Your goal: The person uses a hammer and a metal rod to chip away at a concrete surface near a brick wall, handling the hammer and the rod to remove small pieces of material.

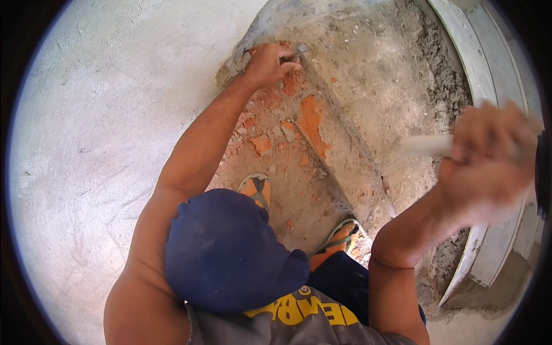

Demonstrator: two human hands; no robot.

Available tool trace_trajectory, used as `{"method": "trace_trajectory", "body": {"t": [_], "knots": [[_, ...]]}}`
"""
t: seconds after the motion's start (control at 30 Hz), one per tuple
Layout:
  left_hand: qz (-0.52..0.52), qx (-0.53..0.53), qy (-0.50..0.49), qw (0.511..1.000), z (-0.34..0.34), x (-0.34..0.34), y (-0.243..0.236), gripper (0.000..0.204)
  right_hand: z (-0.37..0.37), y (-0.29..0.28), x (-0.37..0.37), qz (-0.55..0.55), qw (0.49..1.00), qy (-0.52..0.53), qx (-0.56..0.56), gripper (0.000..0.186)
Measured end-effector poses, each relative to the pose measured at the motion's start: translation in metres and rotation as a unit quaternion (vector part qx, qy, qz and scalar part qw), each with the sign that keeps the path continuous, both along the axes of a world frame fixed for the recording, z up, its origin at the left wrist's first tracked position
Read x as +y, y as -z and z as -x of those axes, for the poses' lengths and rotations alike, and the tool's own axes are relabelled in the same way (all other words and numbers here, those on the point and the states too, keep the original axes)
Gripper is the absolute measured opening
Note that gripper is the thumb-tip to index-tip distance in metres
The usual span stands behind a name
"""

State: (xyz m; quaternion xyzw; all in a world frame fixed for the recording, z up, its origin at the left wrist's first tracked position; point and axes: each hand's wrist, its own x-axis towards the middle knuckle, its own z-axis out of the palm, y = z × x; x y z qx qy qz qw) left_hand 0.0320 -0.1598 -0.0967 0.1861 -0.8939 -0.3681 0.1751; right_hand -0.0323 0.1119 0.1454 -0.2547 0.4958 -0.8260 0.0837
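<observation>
At the upper middle, my left hand [271, 65] is closed with its fingers curled, against a broken edge of masonry where red brick [292, 84] shows through. A small grey tip [301, 48] is beside the fingertips; what the hand grips is mostly hidden. My right hand [489, 158] is raised at the right, smeared by motion, and wrapped round the pale handle [426, 145] of a hammer. The handle's end sticks out to the left of the fist. A dark block, apparently the hammer's head [542, 175], is cut off by the right rim.
Orange brick chips [261, 145] and rubble lie around my sandalled feet [257, 188]. A rough cement ledge [368, 86] runs diagonally on the right, with pale curved boards [500, 63] beyond. A whitish plastered surface [103, 126] fills the left. A blue cap [230, 253] covers the lower middle.
</observation>
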Motion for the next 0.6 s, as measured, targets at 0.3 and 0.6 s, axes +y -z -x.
{"method": "trace_trajectory", "body": {"t": [0.3, 0.6], "knots": [[0.033, -0.008, 0.004, 0.999, 0.011, -0.011, -0.002, 0.020, 0.023, 0.141, -0.013, -0.570, 0.801, -0.082, 0.165, 0.050], [-0.028, -0.011, 0.019, 0.999, 0.008, 0.003, -0.002, 0.020, 0.029, 0.063, -0.002, 0.002, 0.966, -0.148, 0.214, 0.034]]}}
